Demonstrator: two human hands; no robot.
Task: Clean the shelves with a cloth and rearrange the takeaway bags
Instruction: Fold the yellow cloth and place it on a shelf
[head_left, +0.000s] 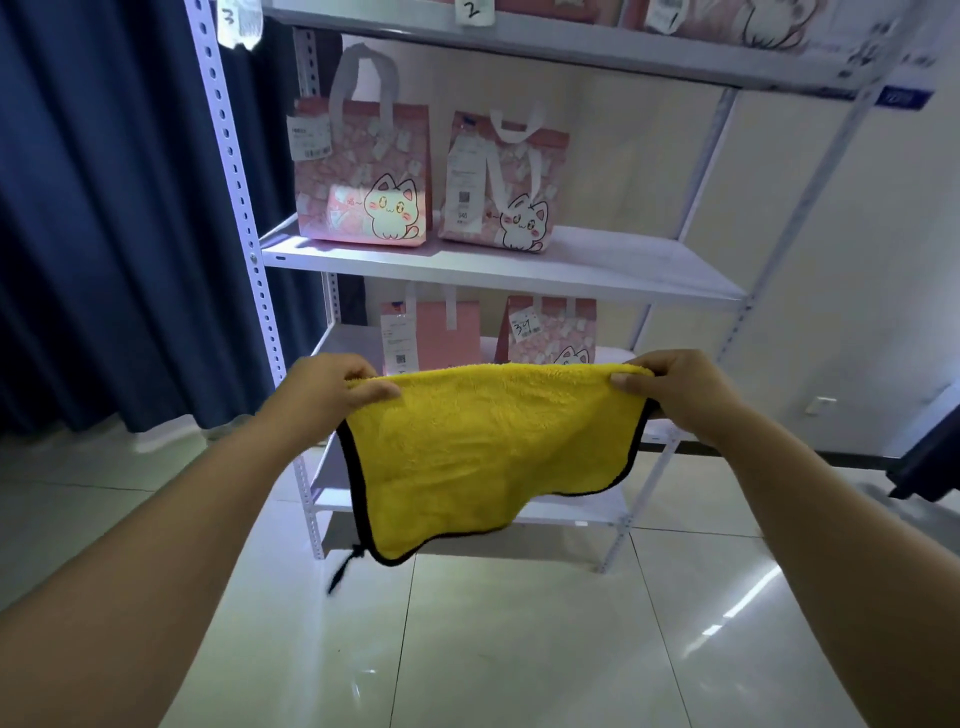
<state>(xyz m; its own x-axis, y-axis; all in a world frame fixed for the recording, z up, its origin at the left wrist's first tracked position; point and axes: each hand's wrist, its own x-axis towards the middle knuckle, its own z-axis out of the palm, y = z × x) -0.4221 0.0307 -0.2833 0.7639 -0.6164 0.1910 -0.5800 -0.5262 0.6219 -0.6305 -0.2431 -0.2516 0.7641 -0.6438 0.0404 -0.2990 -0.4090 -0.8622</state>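
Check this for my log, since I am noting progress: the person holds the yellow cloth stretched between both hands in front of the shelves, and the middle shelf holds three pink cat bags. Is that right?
Not quite. In the head view the middle shelf holds two pink cat bags, not three. The rest stands: the left hand and right hand hold the yellow cloth stretched in front of the shelves.
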